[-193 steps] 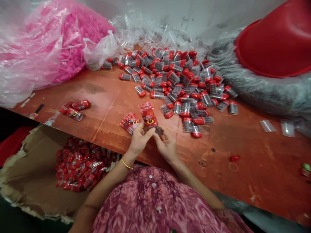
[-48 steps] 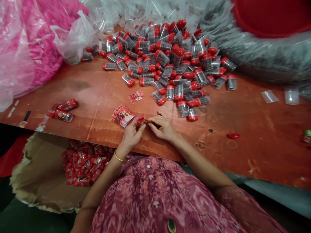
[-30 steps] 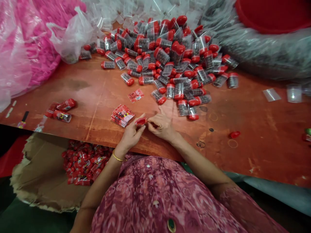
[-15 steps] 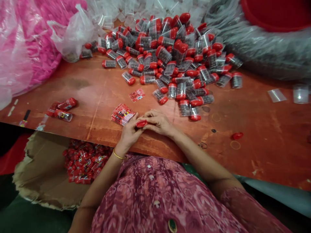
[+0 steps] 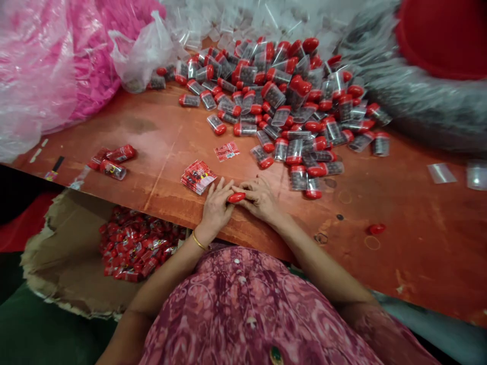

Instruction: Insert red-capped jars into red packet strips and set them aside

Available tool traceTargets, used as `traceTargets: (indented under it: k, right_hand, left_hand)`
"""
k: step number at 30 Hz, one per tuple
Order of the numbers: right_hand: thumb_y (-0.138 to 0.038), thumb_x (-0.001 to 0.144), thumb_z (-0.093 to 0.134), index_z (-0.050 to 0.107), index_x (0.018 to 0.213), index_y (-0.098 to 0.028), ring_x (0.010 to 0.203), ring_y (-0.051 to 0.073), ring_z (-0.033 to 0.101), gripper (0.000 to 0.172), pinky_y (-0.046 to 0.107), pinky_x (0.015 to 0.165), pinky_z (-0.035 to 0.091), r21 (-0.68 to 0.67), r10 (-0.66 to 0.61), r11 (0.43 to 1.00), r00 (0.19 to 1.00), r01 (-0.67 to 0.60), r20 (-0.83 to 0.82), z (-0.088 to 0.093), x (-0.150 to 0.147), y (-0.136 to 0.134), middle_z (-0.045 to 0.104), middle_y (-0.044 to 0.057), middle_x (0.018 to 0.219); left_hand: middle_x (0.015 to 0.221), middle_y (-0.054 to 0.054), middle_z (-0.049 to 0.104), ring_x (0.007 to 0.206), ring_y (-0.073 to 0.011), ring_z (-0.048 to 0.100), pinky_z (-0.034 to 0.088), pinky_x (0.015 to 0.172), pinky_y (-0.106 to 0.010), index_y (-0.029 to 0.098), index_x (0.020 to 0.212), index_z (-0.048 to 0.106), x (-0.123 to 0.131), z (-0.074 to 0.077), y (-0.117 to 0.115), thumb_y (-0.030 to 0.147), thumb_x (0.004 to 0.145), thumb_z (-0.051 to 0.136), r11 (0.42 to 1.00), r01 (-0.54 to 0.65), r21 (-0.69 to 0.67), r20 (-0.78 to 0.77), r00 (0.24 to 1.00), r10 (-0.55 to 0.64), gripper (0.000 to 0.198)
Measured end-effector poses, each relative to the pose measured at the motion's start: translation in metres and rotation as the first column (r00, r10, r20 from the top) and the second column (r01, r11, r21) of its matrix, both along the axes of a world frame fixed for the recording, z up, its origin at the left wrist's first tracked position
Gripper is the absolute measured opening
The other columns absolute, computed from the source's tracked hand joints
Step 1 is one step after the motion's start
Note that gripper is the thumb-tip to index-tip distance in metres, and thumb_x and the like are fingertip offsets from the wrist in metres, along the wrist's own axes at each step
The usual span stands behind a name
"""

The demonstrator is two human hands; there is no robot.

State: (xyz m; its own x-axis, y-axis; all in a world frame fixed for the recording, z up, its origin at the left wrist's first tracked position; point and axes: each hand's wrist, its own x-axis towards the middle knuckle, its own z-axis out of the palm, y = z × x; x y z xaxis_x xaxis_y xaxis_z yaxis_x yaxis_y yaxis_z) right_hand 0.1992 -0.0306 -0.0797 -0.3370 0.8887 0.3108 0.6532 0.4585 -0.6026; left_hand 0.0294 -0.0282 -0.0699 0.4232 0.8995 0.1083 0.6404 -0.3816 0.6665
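My left hand [image 5: 218,207] and my right hand [image 5: 262,201] meet near the table's front edge, both with fingers closed on a small red-capped container [image 5: 236,197]. Its glossy red cap faces up toward me; the fingers hide the rest of its body. Just beyond my left hand lies a fanned stack of printed red labels [image 5: 198,177]. A separate label [image 5: 227,151] rests a little farther back. Past my right hand spreads a heap of clear containers with red caps [image 5: 281,101] and dark contents.
Several labelled containers [image 5: 113,170] lie at the left. Below the edge, a torn cardboard box [image 5: 68,253] holds many finished-looking red ones. A pink-filled bag [image 5: 95,56], a grey plastic sack [image 5: 380,76] and a red basin [image 5: 445,40] line the back. A loose red cap [image 5: 376,229] lies right.
The camera view has shifted, so the table's contents sit farther right. My left fingers have spread a little, and the red cap now shows more fully between my hands.
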Motion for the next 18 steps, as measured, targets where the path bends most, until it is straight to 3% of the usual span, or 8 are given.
traceTargets:
  k: [2,5,6,8,11,14,16,18]
  right_hand:
    - [-0.04,0.086,0.055,0.063,0.114,-0.028,0.09,0.018,0.057,0.032,0.047,0.098,0.034,0.013,0.03,0.999,0.999,-0.03,-0.016,0.0,0.002,-0.004,0.067,0.004,0.096]
    - [-0.041,0.086,0.055,0.063,0.114,-0.02,0.091,0.019,0.059,0.035,0.041,0.088,0.044,0.051,0.051,0.998,0.997,-0.048,-0.066,0.0,0.011,-0.01,0.067,0.008,0.1]
    - [-0.039,0.086,0.055,0.063,0.112,-0.019,0.089,0.019,0.06,0.033,0.039,0.084,0.046,0.062,0.014,0.998,0.997,-0.009,-0.079,-0.001,0.015,-0.011,0.068,0.008,0.098]
    - [-0.033,0.088,0.052,0.066,0.105,-0.02,0.083,0.018,0.061,0.026,0.035,0.075,0.048,0.077,-0.1,0.991,0.99,0.108,-0.097,-0.002,0.021,-0.014,0.069,0.007,0.091]
    - [-0.027,0.088,0.051,0.068,0.098,-0.022,0.077,0.018,0.061,0.02,0.034,0.071,0.048,0.096,-0.191,0.975,0.978,0.199,-0.082,-0.005,0.025,-0.015,0.069,0.005,0.084]
    - [-0.027,0.087,0.053,0.069,0.096,-0.022,0.078,0.019,0.061,0.018,0.035,0.072,0.048,0.128,-0.192,0.973,0.981,0.191,-0.009,-0.005,0.023,-0.015,0.069,0.006,0.085]
    - [-0.027,0.087,0.054,0.069,0.095,-0.022,0.079,0.02,0.061,0.018,0.036,0.073,0.047,0.141,-0.194,0.972,0.981,0.189,0.022,-0.005,0.021,-0.015,0.069,0.006,0.086]
    - [-0.026,0.087,0.053,0.069,0.096,-0.023,0.079,0.02,0.06,0.019,0.036,0.073,0.047,0.143,-0.195,0.971,0.98,0.189,0.026,-0.005,0.02,-0.015,0.069,0.006,0.086]
  left_hand:
    - [0.125,-0.011,0.061,0.13,-0.0279,0.041,0.025,0.108,-0.054,0.019,0.104,0.064,0.0,0.002,-0.007,0.02,0.082,0.05,1.0,0.006,-0.012,0.038,0.999,-0.006,0.026]
    - [0.11,-0.009,0.069,0.113,-0.0249,0.058,0.038,0.102,-0.045,0.02,0.099,0.065,-0.015,0.012,-0.014,0.026,0.081,0.052,0.998,0.005,-0.064,0.159,0.987,0.005,0.023]
    - [0.104,-0.008,0.07,0.103,-0.0234,0.063,0.043,0.097,-0.041,0.019,0.099,0.065,-0.026,0.018,-0.014,0.031,0.081,0.053,0.994,-0.06,-0.092,0.189,0.979,0.076,0.025]
    - [0.09,-0.008,0.071,0.084,-0.0227,0.066,0.05,0.081,-0.036,0.016,0.095,0.065,-0.056,0.035,-0.007,0.04,0.079,0.053,0.935,-0.324,-0.142,0.167,0.923,0.346,0.031]
    - [0.066,-0.006,0.065,0.07,-0.027,0.063,0.049,0.068,-0.037,0.015,0.082,0.064,-0.111,0.066,0.012,0.046,0.072,0.054,0.719,-0.694,-0.031,-0.201,0.709,0.675,0.034]
    - [0.054,-0.005,0.054,0.071,-0.0333,0.062,0.047,0.064,-0.041,0.019,0.072,0.058,-0.16,0.092,0.025,0.043,0.072,0.05,0.607,-0.787,0.11,-0.551,0.46,0.697,0.026]
    - [0.049,-0.003,0.048,0.072,-0.0359,0.061,0.047,0.062,-0.043,0.021,0.066,0.053,-0.181,0.099,0.026,0.042,0.072,0.049,0.554,-0.814,0.175,-0.629,0.34,0.699,0.022]
    - [0.05,-0.003,0.048,0.076,-0.0377,0.062,0.048,0.062,-0.046,0.022,0.063,0.05,-0.192,0.098,0.024,0.042,0.072,0.049,0.508,-0.84,0.19,-0.64,0.286,0.713,0.022]
